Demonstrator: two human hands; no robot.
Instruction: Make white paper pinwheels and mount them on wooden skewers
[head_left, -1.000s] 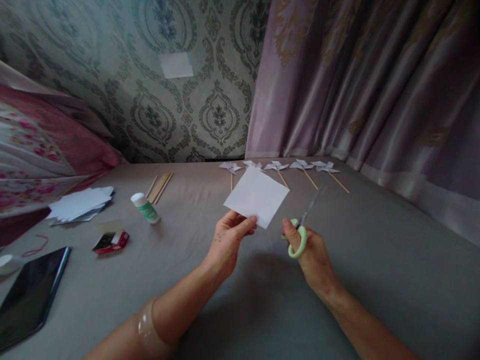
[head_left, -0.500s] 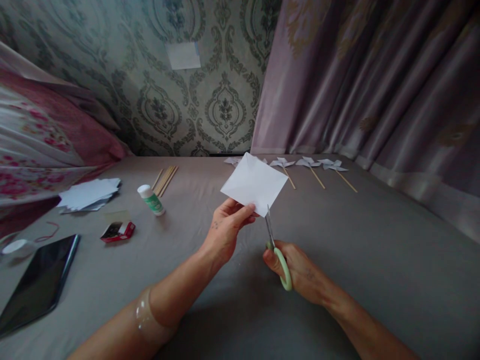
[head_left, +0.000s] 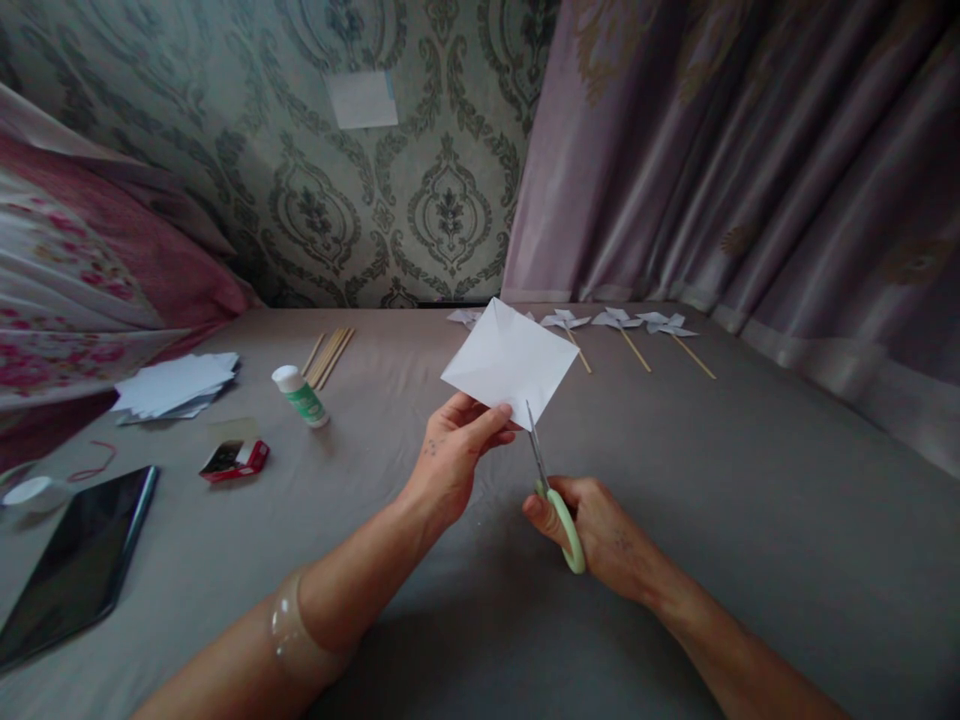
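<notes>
Pinched near its lower corner, a square sheet of white paper (head_left: 513, 358) is in my left hand (head_left: 466, 445), thumb on top and fingers beneath. The sheet is held up off the table like a diamond. My right hand (head_left: 592, 525) is closed round the pale green handles of a pair of scissors (head_left: 568, 530). Their blades point up at the paper's lower corner, and one tip lies over its face just right of my left thumb. The far handle is partly hidden by my right hand.
Several paper pinwheels on sticks (head_left: 619, 318) lie along the back right. To the left are wooden sticks (head_left: 330, 358), a glue stick (head_left: 301, 397), a small red box (head_left: 235, 460), stacked paper (head_left: 176, 387), and a dark tablet (head_left: 79, 565). Curtains (head_left: 637, 150) hang behind.
The scissor blades have shifted slightly left and up, with the tip now further over the paper's lower corner. My left hand keeps its hold on the sheet.
</notes>
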